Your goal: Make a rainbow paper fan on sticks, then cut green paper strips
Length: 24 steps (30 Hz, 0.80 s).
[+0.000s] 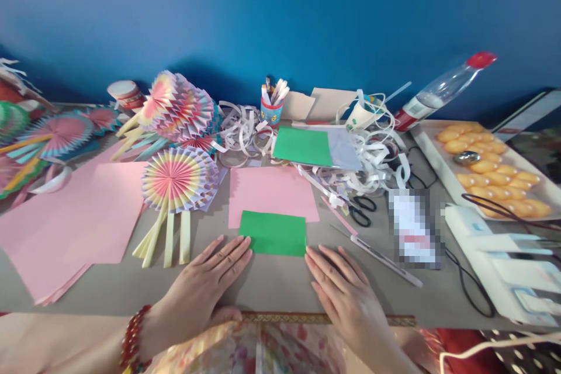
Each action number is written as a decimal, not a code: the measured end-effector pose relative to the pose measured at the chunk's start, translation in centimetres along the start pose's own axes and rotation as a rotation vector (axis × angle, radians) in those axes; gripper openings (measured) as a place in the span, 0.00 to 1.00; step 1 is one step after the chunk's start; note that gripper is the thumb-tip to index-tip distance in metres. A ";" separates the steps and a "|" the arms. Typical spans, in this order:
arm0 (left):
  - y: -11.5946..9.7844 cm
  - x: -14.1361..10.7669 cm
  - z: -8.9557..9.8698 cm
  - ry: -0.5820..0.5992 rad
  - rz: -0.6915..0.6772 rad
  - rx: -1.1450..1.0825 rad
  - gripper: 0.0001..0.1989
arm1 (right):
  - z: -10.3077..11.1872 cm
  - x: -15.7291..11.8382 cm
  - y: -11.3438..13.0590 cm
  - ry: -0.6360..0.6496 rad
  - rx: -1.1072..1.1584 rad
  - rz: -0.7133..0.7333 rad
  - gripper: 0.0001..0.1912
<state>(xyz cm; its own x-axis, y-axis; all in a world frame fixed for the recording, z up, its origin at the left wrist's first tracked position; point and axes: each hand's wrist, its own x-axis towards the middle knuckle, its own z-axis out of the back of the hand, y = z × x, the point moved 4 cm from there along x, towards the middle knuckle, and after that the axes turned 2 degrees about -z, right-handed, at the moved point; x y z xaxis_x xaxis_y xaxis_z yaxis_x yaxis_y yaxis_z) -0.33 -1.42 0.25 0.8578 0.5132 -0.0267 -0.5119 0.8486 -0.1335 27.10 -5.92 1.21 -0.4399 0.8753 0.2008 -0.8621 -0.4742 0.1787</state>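
A small green sheet of paper [272, 234] lies flat on the grey table, its far edge overlapping a pink sheet [272, 190]. My left hand [214, 274] rests with fingers stretched out, its fingertips touching the green sheet's left near corner. At the right near corner, the outstretched fingers of my right hand [342, 286] touch or nearly touch the paper. Neither hand holds anything. Behind the pink sheet, a larger green sheet [302, 145] lies on a clear plastic sleeve. A folded paper rosette [170, 178] with pale yellow strips sits left of the pink sheet.
Scissors [363, 210] and a slim white craft knife [385, 260] lie on the right. Curled white paper strips [377, 163] spread behind them. A plastic bottle [442, 93] leans near the wall, beside a tray of yellow pieces [486, 169]. Pink sheets [79, 216] cover the left.
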 end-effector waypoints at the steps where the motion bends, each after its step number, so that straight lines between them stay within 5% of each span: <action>1: 0.0 0.0 0.1 -0.004 -0.001 0.000 0.42 | 0.2 0.0 0.0 -0.016 0.010 -0.009 0.23; 7: 0.0 0.0 0.0 -0.039 -0.032 -0.030 0.43 | 0.8 2.2 0.5 -0.166 0.085 -0.148 0.13; 11: 0.1 -0.2 -0.1 -0.083 -0.022 -0.130 0.41 | -0.9 4.8 1.5 -0.130 0.044 -0.064 0.09; 17: 1.8 -2.2 0.8 -0.436 0.413 -0.688 0.17 | -1.9 6.0 1.0 -0.125 0.166 -0.037 0.09; 19: 1.9 -2.3 0.5 -0.488 0.537 -0.916 0.16 | -1.4 5.9 1.0 -0.194 0.250 -0.084 0.10; 24: -0.2 1.6 -0.2 -0.429 0.467 -1.295 0.21 | -0.5 6.8 3.9 -0.336 0.400 -0.093 0.08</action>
<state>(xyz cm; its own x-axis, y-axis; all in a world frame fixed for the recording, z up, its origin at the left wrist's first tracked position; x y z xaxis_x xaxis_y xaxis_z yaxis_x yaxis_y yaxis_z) 1.18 -0.75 -0.01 0.4281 0.9021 -0.0549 -0.1364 0.0045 -0.9906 20.59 -1.74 2.78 -0.2044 0.8681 0.4523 -0.7016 -0.4522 0.5507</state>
